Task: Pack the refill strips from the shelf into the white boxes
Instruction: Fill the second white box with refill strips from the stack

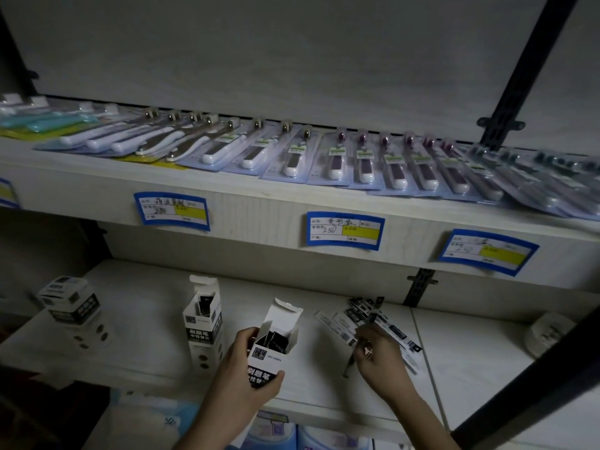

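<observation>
Boxes number three on the lower shelf point(156, 323): one closed box point(69, 303) far left, one standing box point(203, 316) open, one tilted box point(274, 342) gripped by the left hand point(246, 378), while the right hand point(378, 358) pinches perhaps six fanned refill strips point(367, 316).

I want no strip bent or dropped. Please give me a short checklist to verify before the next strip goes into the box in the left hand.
1. Box flap open: ok, the held box has its top flap up.
2. Left hand grips the box firmly: ok.
3. Right hand pinches a strip: ok, at the loose strips.
4. Room left in the box: cannot tell, dark strips already fill the opening.
5. Second open box stands upright, clear: ok.
</observation>
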### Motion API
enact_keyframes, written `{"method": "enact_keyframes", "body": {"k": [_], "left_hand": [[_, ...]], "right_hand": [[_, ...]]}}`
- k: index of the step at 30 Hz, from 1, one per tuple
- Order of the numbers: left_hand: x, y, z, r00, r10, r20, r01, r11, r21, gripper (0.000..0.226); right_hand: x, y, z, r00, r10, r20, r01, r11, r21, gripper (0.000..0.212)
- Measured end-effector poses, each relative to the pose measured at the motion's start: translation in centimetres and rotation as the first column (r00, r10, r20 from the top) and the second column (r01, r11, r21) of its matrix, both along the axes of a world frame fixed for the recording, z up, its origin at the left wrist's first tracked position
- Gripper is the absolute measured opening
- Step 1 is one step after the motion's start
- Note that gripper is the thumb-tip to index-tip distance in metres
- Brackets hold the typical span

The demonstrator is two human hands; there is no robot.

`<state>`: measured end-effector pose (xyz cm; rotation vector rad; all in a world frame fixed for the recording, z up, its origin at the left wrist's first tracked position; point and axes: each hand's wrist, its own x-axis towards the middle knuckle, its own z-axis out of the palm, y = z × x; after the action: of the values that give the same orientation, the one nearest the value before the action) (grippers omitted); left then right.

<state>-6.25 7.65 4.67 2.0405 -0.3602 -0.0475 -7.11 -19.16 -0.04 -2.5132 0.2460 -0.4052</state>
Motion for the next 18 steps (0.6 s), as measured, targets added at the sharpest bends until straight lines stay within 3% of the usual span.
{"method": "enact_keyframes", "body": {"k": [4, 10, 18], "left_hand": [[-0.1, -0.3, 0.1, 1.0, -0.004, 0.002, 0.004, 1.0, -0.013, 0.062], [0.1, -0.8, 0.0, 1.0, -0.026, -0.016, 0.026, 0.999, -0.019, 0.063], [0.6, -0.4, -0.3, 0.998, -0.042, -0.046, 0.042, 0.999, -0.003, 0.061]], "right_hand": [[-1.9, 1.6, 3.1, 0.985, -0.027, 0.168, 0.019, 0.999, 0.049, 0.012], [-2.4, 4.7, 7.7, 0.953, -0.085, 0.292, -0.013, 0.947, 0.32, 0.037], [-2.8, 6.9, 11.3, 0.86, -0.101, 0.5, -0.069, 0.948, 0.31, 0.037]]}}
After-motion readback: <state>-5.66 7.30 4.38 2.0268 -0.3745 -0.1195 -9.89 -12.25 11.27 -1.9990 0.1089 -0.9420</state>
